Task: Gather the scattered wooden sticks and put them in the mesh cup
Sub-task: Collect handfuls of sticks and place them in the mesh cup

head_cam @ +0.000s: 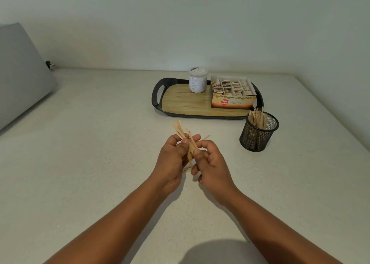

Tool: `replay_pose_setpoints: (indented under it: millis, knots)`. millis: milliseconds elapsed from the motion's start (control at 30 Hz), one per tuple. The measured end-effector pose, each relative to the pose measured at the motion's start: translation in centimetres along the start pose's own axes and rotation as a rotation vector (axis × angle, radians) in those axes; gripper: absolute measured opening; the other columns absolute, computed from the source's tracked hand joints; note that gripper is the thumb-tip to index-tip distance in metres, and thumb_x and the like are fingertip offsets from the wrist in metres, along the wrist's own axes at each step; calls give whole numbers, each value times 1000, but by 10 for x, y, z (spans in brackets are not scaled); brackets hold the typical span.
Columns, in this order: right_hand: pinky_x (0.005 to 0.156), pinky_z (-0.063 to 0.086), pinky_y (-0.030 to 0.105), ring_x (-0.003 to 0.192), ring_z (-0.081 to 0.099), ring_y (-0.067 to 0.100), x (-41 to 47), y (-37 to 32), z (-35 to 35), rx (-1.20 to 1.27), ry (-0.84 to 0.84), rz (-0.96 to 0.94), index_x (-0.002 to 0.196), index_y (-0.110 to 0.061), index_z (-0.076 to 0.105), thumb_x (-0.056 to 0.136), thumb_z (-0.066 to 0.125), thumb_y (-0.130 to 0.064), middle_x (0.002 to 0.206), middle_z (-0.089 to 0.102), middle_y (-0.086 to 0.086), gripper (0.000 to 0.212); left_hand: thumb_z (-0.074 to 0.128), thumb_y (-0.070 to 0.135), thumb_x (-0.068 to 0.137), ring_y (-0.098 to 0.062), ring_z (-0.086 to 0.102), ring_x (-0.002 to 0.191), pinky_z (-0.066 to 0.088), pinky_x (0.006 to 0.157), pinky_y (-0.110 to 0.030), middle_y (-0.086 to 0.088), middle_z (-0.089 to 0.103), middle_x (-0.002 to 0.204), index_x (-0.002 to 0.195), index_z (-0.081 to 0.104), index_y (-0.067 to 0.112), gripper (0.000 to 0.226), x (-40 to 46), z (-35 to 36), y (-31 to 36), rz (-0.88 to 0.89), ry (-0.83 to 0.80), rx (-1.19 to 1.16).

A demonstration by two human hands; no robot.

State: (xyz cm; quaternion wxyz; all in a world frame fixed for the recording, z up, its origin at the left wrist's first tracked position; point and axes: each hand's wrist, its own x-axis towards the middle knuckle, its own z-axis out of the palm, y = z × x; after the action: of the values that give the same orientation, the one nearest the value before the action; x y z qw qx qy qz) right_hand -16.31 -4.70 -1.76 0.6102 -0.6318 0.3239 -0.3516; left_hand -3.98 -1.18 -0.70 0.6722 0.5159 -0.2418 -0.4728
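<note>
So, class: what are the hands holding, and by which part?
Both the left hand and right hand grip a bundle of sticks around its middle; the ends fan out above the fingers.

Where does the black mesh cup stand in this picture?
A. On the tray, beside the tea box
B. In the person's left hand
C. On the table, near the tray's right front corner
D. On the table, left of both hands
C: the mesh cup stands on the table, just off the tray, in front of the tea box, with sticks already in it.

Stick bundle [189,143] (middle hidden by fingers)
</note>
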Motion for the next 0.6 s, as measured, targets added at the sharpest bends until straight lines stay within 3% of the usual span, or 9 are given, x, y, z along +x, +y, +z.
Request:
replay_pose_setpoints:
  millis: [133, 233, 400, 467, 600]
  knots:
    - [45, 42, 26, 59, 58, 15, -1, 0, 0, 75, -20, 19, 117, -35, 59, 108, 51, -32, 80, 70, 1, 13, 45, 23, 108, -14, 73, 108, 54, 83, -28, 6, 75, 123, 119, 61, 21, 19, -4, -1, -3, 49, -72, 117]
    - [50, 36, 27, 56, 49, 9, 0, 1, -1, 130, -67, 78, 119, -39, 58, 107, 51, -37, 73, 64, 1, 14, 51, 22, 106, -13, 75, 99, 55, 77, -32, 6, 74, 125, 116, 63, 22, 16, -5, -1, 0, 52, -128, 180]
    - [51, 30, 25, 57, 41, 7, -3, 0, -5, 169, -170, 119, 124, -43, 58, 108, 45, -40, 72, 48, -3, 21, 67, 15, 96, -23, 69, 108, 50, 104, -51, -8, 75, 119, 116, 71, 16, 20, -1, -8, 9, 10, -151, 183]
    - [48, 26, 25, 55, 36, 7, -2, -2, -8, 157, -192, 122, 122, -42, 60, 109, 45, -39, 72, 47, -4, 20, 71, 9, 92, -25, 69, 111, 50, 104, -54, -4, 75, 120, 124, 65, 16, 33, 0, -11, 15, 46, -141, 204]
    - [46, 26, 23, 53, 32, 6, 0, -4, -11, 132, -209, 169, 114, -38, 61, 110, 44, -35, 71, 48, -5, 18, 65, 14, 98, -11, 70, 110, 58, 95, -33, 6, 67, 130, 146, 45, 35, 56, 5, -12, 26, 221, -30, 295]
